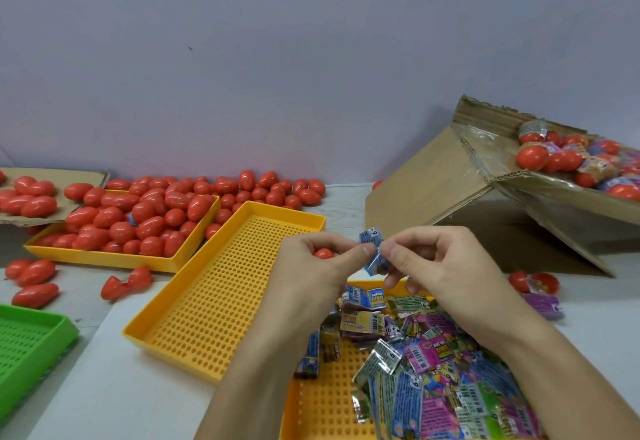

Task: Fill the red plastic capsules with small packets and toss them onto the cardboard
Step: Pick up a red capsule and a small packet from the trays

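i see both hands above the yellow tray [221,304], left hand [311,266] and right hand [446,266] pinching a blue packet [372,249], a red capsule [323,253] tucked in the left grip.

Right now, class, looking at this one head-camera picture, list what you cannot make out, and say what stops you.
- Red capsule: mostly hidden inside the left hand; open or closed, unclear.
- Blue packet: folded and pinched by both hands, right hand covering part; print too small.
- Cardboard box: contents cut off by the right edge.
- Green tray: cut off by the left edge.
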`<action>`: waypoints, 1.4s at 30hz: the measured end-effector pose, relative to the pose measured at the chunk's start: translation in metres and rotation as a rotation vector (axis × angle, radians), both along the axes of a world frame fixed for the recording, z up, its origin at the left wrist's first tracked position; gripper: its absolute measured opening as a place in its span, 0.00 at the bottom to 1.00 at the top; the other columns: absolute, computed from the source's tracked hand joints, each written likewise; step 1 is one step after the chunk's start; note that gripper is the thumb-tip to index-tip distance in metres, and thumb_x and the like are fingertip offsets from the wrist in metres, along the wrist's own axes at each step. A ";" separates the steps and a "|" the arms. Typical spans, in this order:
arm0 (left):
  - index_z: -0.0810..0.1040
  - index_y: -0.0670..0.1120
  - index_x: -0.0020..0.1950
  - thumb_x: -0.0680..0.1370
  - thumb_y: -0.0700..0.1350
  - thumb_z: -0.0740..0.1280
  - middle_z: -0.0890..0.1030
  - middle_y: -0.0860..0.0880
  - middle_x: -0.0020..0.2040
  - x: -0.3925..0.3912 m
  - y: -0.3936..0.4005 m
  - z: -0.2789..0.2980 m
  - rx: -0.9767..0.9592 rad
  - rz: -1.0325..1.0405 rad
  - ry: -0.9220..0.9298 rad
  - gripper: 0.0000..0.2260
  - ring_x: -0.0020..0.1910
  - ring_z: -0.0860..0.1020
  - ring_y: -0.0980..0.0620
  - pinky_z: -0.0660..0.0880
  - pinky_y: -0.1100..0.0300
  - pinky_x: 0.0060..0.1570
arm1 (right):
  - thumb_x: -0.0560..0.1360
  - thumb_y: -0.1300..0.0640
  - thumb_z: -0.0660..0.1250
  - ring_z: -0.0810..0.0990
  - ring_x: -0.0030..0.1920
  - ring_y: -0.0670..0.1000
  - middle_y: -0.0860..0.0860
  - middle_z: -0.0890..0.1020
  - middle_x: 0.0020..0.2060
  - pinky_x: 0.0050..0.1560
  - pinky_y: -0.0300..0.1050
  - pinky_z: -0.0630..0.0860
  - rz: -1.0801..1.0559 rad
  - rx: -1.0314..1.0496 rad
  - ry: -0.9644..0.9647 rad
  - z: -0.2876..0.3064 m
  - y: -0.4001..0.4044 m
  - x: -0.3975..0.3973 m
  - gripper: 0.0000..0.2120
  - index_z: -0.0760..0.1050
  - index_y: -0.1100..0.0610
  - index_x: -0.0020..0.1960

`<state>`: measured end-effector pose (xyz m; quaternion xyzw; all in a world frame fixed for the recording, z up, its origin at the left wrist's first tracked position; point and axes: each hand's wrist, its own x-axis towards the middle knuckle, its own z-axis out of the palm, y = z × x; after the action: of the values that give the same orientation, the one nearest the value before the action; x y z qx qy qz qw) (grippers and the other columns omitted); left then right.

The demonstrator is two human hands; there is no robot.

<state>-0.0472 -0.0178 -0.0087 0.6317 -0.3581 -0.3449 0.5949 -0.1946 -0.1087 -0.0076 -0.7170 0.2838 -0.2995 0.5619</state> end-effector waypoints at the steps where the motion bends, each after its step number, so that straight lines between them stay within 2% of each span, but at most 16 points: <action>1: 0.83 0.47 0.33 0.71 0.47 0.77 0.66 0.54 0.21 0.000 0.000 0.000 -0.005 0.006 -0.002 0.09 0.20 0.63 0.57 0.61 0.66 0.21 | 0.69 0.46 0.70 0.85 0.37 0.50 0.55 0.86 0.37 0.32 0.37 0.76 -0.011 0.011 -0.017 0.000 0.001 0.001 0.11 0.85 0.52 0.43; 6: 0.84 0.48 0.31 0.67 0.49 0.77 0.67 0.55 0.21 0.003 0.002 0.000 -0.019 0.004 0.007 0.07 0.21 0.63 0.57 0.62 0.67 0.22 | 0.66 0.46 0.72 0.83 0.37 0.48 0.55 0.86 0.38 0.29 0.37 0.72 -0.052 0.097 -0.082 0.000 0.000 0.001 0.13 0.86 0.55 0.42; 8: 0.84 0.48 0.32 0.69 0.47 0.77 0.69 0.56 0.21 0.006 0.001 -0.001 -0.009 0.022 -0.025 0.07 0.21 0.65 0.58 0.63 0.68 0.23 | 0.63 0.46 0.73 0.81 0.36 0.46 0.55 0.85 0.37 0.31 0.40 0.72 -0.071 0.137 -0.105 0.000 -0.001 0.001 0.15 0.86 0.56 0.42; 11: 0.85 0.47 0.34 0.70 0.47 0.78 0.70 0.56 0.22 0.006 0.001 -0.003 0.002 0.036 -0.074 0.07 0.22 0.66 0.58 0.64 0.69 0.24 | 0.62 0.46 0.74 0.80 0.42 0.50 0.56 0.84 0.39 0.36 0.43 0.73 -0.055 0.207 -0.134 0.000 -0.001 0.001 0.15 0.86 0.57 0.41; 15: 0.84 0.54 0.40 0.73 0.44 0.75 0.69 0.52 0.25 0.001 -0.001 -0.002 -0.014 0.002 -0.117 0.05 0.26 0.64 0.52 0.63 0.61 0.25 | 0.64 0.51 0.74 0.78 0.44 0.50 0.60 0.82 0.44 0.38 0.42 0.71 0.017 0.314 -0.207 0.002 0.001 0.002 0.15 0.86 0.60 0.45; 17: 0.83 0.55 0.43 0.74 0.42 0.74 0.68 0.50 0.27 0.000 -0.001 -0.002 -0.041 -0.019 -0.116 0.06 0.26 0.63 0.52 0.62 0.61 0.25 | 0.64 0.51 0.74 0.77 0.43 0.49 0.60 0.81 0.44 0.39 0.45 0.68 0.036 0.342 -0.229 0.003 0.002 0.002 0.16 0.85 0.61 0.46; 21: 0.82 0.52 0.43 0.73 0.43 0.73 0.68 0.50 0.27 0.001 0.000 0.000 -0.063 -0.036 -0.093 0.04 0.27 0.64 0.50 0.63 0.60 0.25 | 0.65 0.50 0.73 0.76 0.37 0.46 0.56 0.80 0.39 0.35 0.42 0.66 0.045 0.346 -0.224 0.004 0.002 0.002 0.16 0.85 0.61 0.46; 24: 0.73 0.47 0.45 0.73 0.43 0.75 0.69 0.50 0.27 0.001 0.000 0.000 -0.117 -0.032 -0.080 0.11 0.25 0.63 0.52 0.63 0.61 0.25 | 0.64 0.50 0.74 0.75 0.33 0.45 0.52 0.78 0.33 0.29 0.35 0.69 -0.006 0.385 -0.241 0.003 0.003 0.003 0.13 0.85 0.57 0.43; 26: 0.71 0.46 0.42 0.73 0.41 0.75 0.69 0.50 0.27 0.000 0.001 0.003 -0.185 -0.031 -0.111 0.12 0.24 0.63 0.55 0.63 0.64 0.24 | 0.66 0.51 0.74 0.75 0.31 0.45 0.50 0.78 0.30 0.27 0.34 0.70 -0.024 0.423 -0.257 0.003 0.004 0.005 0.08 0.85 0.55 0.41; 29: 0.78 0.48 0.38 0.74 0.39 0.74 0.70 0.53 0.26 0.000 0.001 0.004 -0.218 -0.040 -0.191 0.09 0.24 0.65 0.56 0.64 0.67 0.25 | 0.67 0.52 0.73 0.74 0.30 0.45 0.48 0.77 0.30 0.27 0.34 0.70 -0.027 0.480 -0.288 0.002 0.005 0.008 0.05 0.86 0.53 0.39; 33: 0.84 0.55 0.41 0.76 0.41 0.72 0.72 0.51 0.27 -0.001 0.003 0.005 -0.178 -0.050 -0.274 0.10 0.25 0.68 0.57 0.67 0.65 0.27 | 0.66 0.52 0.74 0.75 0.31 0.45 0.50 0.79 0.33 0.27 0.34 0.70 -0.029 0.529 -0.300 0.001 0.004 0.008 0.08 0.86 0.54 0.43; 35: 0.84 0.59 0.41 0.78 0.41 0.70 0.75 0.46 0.29 -0.001 0.004 0.003 -0.145 -0.052 -0.310 0.13 0.27 0.71 0.57 0.71 0.64 0.28 | 0.65 0.52 0.74 0.74 0.30 0.44 0.48 0.78 0.31 0.25 0.34 0.69 -0.027 0.558 -0.320 0.001 0.004 0.009 0.07 0.86 0.54 0.40; 37: 0.82 0.62 0.43 0.77 0.40 0.70 0.76 0.49 0.29 0.000 0.005 0.003 -0.120 -0.085 -0.352 0.14 0.27 0.72 0.59 0.71 0.67 0.29 | 0.66 0.52 0.73 0.74 0.29 0.44 0.48 0.78 0.31 0.24 0.34 0.68 -0.025 0.602 -0.342 0.000 0.003 0.010 0.06 0.86 0.54 0.39; 39: 0.81 0.62 0.44 0.76 0.41 0.72 0.76 0.53 0.28 -0.001 0.005 0.003 -0.115 -0.099 -0.409 0.13 0.26 0.72 0.60 0.70 0.68 0.29 | 0.68 0.54 0.73 0.73 0.29 0.44 0.51 0.77 0.35 0.24 0.34 0.67 -0.023 0.676 -0.373 -0.001 0.003 0.011 0.07 0.85 0.57 0.42; 41: 0.81 0.61 0.42 0.75 0.44 0.74 0.75 0.54 0.27 -0.001 0.004 0.003 -0.136 -0.075 -0.436 0.11 0.26 0.70 0.59 0.69 0.65 0.29 | 0.69 0.56 0.73 0.74 0.29 0.44 0.53 0.77 0.37 0.23 0.34 0.67 -0.018 0.742 -0.396 -0.002 0.003 0.012 0.08 0.84 0.60 0.44; 42: 0.82 0.59 0.40 0.75 0.45 0.74 0.74 0.53 0.27 -0.001 0.004 0.004 -0.153 -0.069 -0.426 0.09 0.26 0.69 0.58 0.68 0.63 0.29 | 0.68 0.56 0.73 0.74 0.29 0.44 0.53 0.78 0.36 0.23 0.33 0.67 -0.019 0.766 -0.400 -0.002 0.003 0.012 0.07 0.85 0.59 0.42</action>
<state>-0.0482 -0.0141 -0.0049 0.6305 -0.5222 -0.1955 0.5399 -0.1824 -0.1059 -0.0091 -0.3819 0.2665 -0.3105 0.8287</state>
